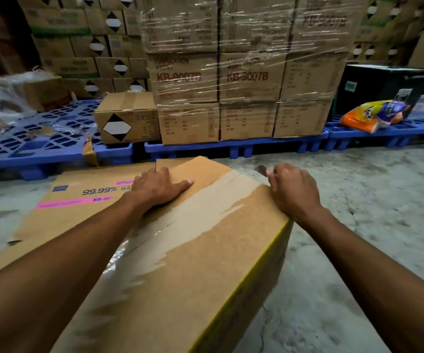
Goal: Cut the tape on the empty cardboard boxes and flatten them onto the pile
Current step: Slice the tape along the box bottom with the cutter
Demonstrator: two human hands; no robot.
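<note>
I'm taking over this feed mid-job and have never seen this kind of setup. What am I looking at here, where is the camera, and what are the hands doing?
There is no machine: a person works with bare hands, and the one picture comes from a camera on their head, looking forward and down.

The left hand rests flat on top of a taped cardboard box. The right hand grips a blade at the box's far edge, near the end of the tape strip.

A flattened carton lies on the concrete floor to the left. Behind are blue pallets holding a shrink-wrapped stack of boxes.
</note>
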